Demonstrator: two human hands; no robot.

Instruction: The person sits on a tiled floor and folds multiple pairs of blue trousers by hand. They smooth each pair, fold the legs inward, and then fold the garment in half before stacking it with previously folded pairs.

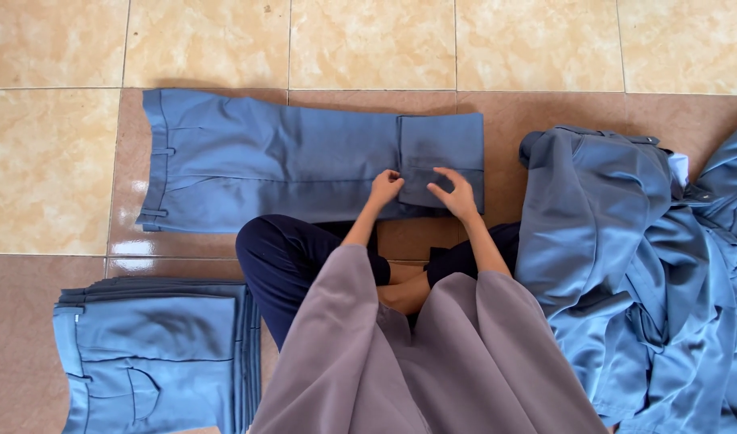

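Note:
A pair of blue trousers point(288, 161) lies flat on the tiled floor in front of me, waistband to the left, with the leg end folded back on itself at the right. My left hand point(384, 187) pinches the near edge of that folded part point(440, 145). My right hand point(455, 193) rests on the same folded part a little to the right, fingers bent onto the cloth. I sit cross-legged in dark trousers, with mauve sleeves and cloth covering my lap.
A stack of folded blue trousers point(155, 354) sits at the lower left. A loose heap of blue garments point(633, 273) fills the right side. The floor has beige tiles point(368, 40) and brown tiles point(15, 337).

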